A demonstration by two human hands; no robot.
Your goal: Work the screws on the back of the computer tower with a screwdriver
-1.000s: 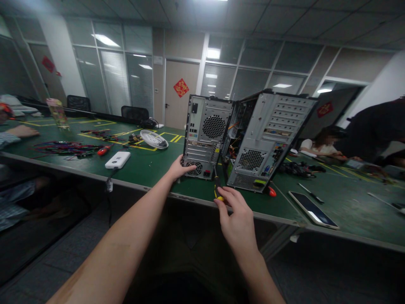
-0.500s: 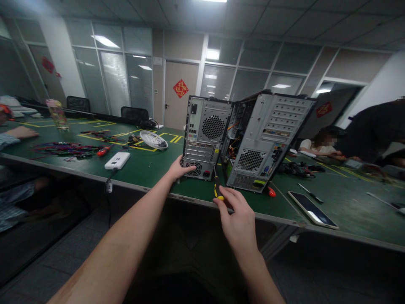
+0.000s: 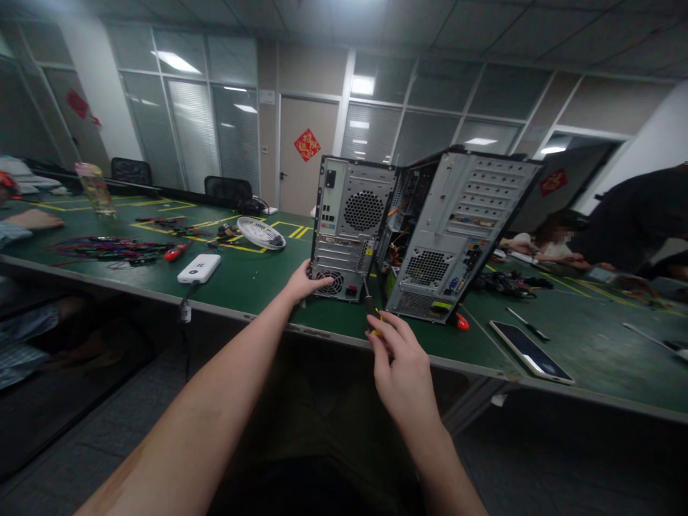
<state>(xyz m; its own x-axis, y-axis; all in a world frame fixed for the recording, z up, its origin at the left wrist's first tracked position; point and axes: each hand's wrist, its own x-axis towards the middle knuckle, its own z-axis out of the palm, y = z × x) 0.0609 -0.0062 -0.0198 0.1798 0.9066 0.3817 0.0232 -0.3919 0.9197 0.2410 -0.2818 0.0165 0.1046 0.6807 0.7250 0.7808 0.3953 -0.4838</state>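
Upright at the middle of the table stands a small computer case (image 3: pixel 355 240), its back panel with ports and fan grilles facing me. My left hand (image 3: pixel 301 285) grips its lower left edge, the thumb across the lower fan grille. A black and yellow screwdriver (image 3: pixel 370 304) is pinched by its handle end in the fingers of my right hand (image 3: pixel 404 355). Its thin shaft points up at the case's lower right edge; I cannot tell whether the tip sits on a screw. Close by on the right, a larger computer case (image 3: pixel 427 233) stands with its side open.
Left on the green table (image 3: pixel 269 294) lie a white power bank (image 3: pixel 199 269), a red-handled tool (image 3: pixel 175 253), tangled cables (image 3: pixel 115 249) and a white basket (image 3: pixel 261 233). To the right are a phone (image 3: pixel 529 351), a thin tool (image 3: pixel 527 324) and black cables (image 3: pixel 505 283). Other people sit at both sides.
My right hand and the screwdriver have shifted slightly, and the fingers now cover more of the handle. My left hand keeps its hold on the small case.
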